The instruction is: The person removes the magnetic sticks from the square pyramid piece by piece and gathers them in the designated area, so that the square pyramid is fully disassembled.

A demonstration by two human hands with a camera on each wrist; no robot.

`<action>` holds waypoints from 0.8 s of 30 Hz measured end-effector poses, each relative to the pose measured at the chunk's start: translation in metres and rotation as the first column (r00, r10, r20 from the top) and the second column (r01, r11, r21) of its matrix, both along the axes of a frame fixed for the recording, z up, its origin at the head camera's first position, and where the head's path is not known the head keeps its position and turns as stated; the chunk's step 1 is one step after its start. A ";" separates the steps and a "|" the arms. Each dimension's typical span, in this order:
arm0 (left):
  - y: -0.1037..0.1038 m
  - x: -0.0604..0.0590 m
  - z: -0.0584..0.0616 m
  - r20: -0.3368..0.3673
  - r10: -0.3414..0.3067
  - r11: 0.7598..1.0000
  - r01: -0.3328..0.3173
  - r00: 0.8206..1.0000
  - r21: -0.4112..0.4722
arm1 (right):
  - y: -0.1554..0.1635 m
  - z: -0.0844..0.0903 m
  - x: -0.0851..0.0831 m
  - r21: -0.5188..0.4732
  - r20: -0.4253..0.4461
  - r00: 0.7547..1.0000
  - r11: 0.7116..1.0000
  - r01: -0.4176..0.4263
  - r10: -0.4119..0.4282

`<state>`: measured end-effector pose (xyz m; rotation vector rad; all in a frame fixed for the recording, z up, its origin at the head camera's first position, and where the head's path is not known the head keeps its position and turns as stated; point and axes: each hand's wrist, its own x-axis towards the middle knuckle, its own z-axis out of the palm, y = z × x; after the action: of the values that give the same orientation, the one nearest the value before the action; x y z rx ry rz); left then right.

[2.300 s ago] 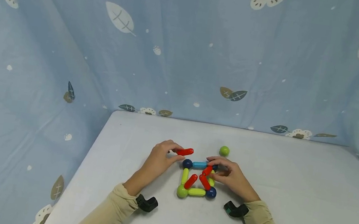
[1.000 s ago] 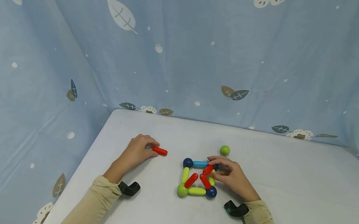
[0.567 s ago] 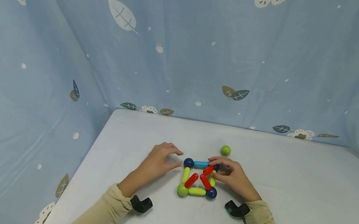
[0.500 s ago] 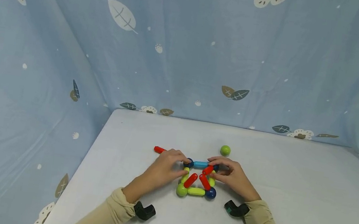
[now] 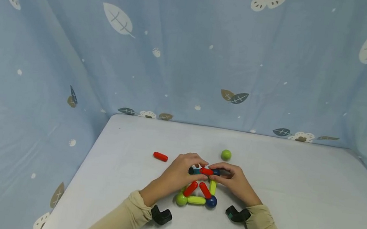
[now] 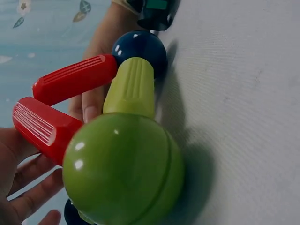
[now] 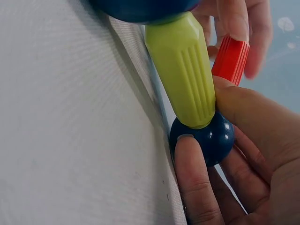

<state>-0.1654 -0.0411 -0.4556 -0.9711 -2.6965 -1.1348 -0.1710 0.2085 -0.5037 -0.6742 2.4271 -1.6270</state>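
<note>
Left hand (image 5: 180,174) and right hand (image 5: 235,181) pinching rod-and-ball frame (image 5: 198,194) at its far edge, mid-table (image 5: 289,206). Probably light, rigid, glossy; joints likely separable, so best gripped at 2 balls.

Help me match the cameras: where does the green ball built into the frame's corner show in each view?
Head: the green ball sits at the near-left corner of the frame.
Left wrist: it fills the lower middle.
Right wrist: not in view.
Shared landmark: the near navy ball, top middle in the left wrist view, apparently at the top edge in the right wrist view.
</note>
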 end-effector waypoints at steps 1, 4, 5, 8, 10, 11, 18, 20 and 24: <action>0.001 -0.001 -0.001 -0.003 0.004 1.000 -0.004 1.000 -0.005 | -0.001 0.000 0.000 0.005 0.006 1.000 1.000 0.006 -0.006; 0.003 -0.001 -0.002 -0.006 0.016 1.000 -0.016 1.000 -0.010 | -0.001 0.001 0.000 0.019 0.020 0.999 0.999 0.030 -0.030; 0.003 -0.001 -0.003 -0.011 0.021 1.000 -0.021 1.000 -0.014 | -0.001 0.001 0.000 0.024 0.016 0.999 0.999 0.033 -0.033; 0.003 -0.001 -0.006 -0.028 0.032 0.999 -0.033 0.999 -0.023 | 0.000 0.000 0.000 0.031 0.010 0.999 0.999 0.034 -0.034; 0.004 0.000 -0.006 -0.041 0.038 0.999 -0.039 0.998 -0.023 | 0.001 -0.001 0.001 0.032 0.008 1.000 0.999 0.028 -0.028; 0.004 0.000 -0.006 -0.049 0.043 0.999 -0.044 0.998 -0.024 | 0.001 -0.001 0.001 0.030 0.007 1.000 0.999 0.023 -0.024; 0.004 0.002 -0.005 -0.069 0.065 0.997 -0.067 0.996 -0.032 | 0.001 -0.002 0.000 0.028 0.019 0.999 0.999 0.026 -0.026; 0.003 0.002 -0.004 -0.063 0.066 0.997 -0.068 0.996 -0.034 | 0.001 -0.002 0.000 0.037 0.017 0.999 0.999 0.030 -0.031; -0.001 0.001 0.000 -0.055 0.085 0.996 -0.086 0.995 -0.007 | 0.001 -0.001 -0.001 0.056 0.011 0.999 0.997 0.044 -0.045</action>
<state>-0.1643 -0.0425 -0.4552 -0.8655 -2.6742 -1.0657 -0.1717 0.2092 -0.5051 -0.6040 2.4859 -1.5685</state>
